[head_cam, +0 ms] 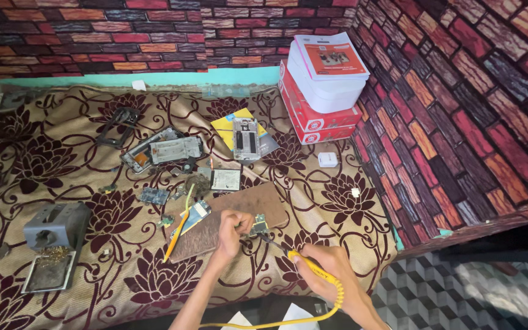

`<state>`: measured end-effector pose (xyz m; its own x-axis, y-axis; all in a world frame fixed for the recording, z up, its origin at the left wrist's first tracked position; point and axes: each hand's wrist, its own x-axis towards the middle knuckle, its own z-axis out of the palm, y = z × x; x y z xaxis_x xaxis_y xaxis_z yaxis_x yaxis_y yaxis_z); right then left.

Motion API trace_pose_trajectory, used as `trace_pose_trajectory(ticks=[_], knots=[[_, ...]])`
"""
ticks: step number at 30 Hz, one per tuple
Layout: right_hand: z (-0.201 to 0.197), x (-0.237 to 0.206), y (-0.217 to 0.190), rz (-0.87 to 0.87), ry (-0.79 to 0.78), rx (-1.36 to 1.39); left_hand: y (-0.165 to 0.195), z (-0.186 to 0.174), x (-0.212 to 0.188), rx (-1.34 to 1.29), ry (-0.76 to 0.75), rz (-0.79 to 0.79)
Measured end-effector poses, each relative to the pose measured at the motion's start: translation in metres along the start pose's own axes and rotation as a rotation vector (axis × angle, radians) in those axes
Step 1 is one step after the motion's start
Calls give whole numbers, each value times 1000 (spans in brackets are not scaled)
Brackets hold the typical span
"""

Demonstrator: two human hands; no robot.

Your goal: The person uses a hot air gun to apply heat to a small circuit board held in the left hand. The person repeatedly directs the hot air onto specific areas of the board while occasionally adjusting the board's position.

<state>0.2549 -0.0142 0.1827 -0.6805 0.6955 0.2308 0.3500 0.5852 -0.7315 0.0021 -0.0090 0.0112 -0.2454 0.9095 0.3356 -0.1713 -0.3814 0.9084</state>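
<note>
**Soldering on a small circuit board, lower centre of frame**

Small circuit board (258, 225) sat on the near end of a brown work board (258, 205), lower centre. Left hand (233, 229) was curled, fingertips pinching down at the board's left edge. Right hand (331, 269) was closed around a yellow-handled soldering iron (300, 260), tip angled up-left and meeting the board's lower edge; its yellow cable ran off the bottom of the frame.

Handling judgement: board looked thin, light, stiff and fragile, with small parts on its face. Best held by bare edges or corners, pressed flat, fingers well off the hot tip. It would probably skate on the work board if not pinned.

Around it:
- A second small board (194, 214) and a yellow pencil-like tool (177, 235) lay just left, on the work board's edge.
- Opened phone frames (163, 150) and a phone back (245, 139) on a yellow card sat above, mid-frame.
- Grey iron stand (56, 227) with tray sat at lower left.
- Red and white boxes (319, 91) were stacked at upper right against the brick-pattern wall.
- All of it rested on a floral brown cloth (44, 159).
</note>
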Motion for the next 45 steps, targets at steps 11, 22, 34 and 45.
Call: trace_pose_trajectory(ticks=[11, 22, 34, 45], knots=[[-2, 2, 1, -67, 62, -38, 1, -10, -3, 32, 19, -69], [-2, 5, 7, 6, 63, -27, -19, 5, 24, -146, 68, 30], [-3, 13, 17, 10, 105, -33, -18, 13, 17, -2, 21, 12], [4, 25, 17, 26, 63, 29, -23, 11, 14, -175, 22, 12]])
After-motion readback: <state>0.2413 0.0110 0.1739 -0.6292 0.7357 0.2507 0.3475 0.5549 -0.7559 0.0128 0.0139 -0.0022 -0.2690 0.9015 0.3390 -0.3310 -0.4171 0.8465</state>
